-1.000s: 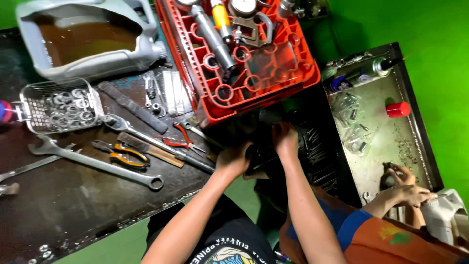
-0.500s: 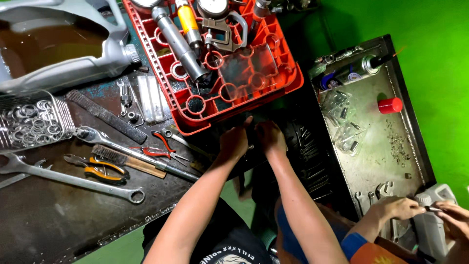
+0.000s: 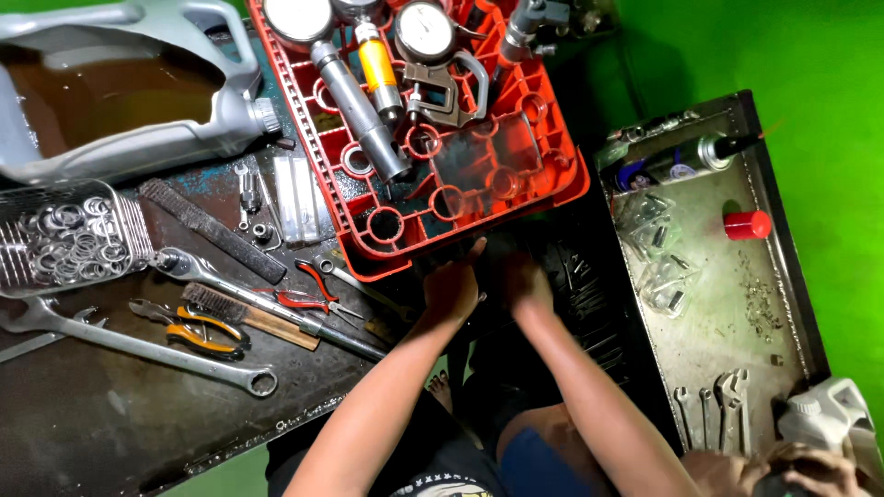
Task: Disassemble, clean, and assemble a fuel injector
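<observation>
Red crate (image 3: pixel 552 175) of gauges (image 3: pixel 422 32)

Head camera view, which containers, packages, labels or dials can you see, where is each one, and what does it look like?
Grey jug: top left on the bench, side cut open, brown liquid inside.
Two round dials: top of the red crate, pale faces, metal rims.
Spray can: lying in the metal tray, silver with a blue label.
Red cap: beside it in the tray.
Clear bags: in the tray, small parts inside.
White bottle: bottom right.

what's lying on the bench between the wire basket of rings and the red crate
In the head view, a dark flat file lies diagonally between the wire basket and the red crate, with small sockets beside it.
</observation>
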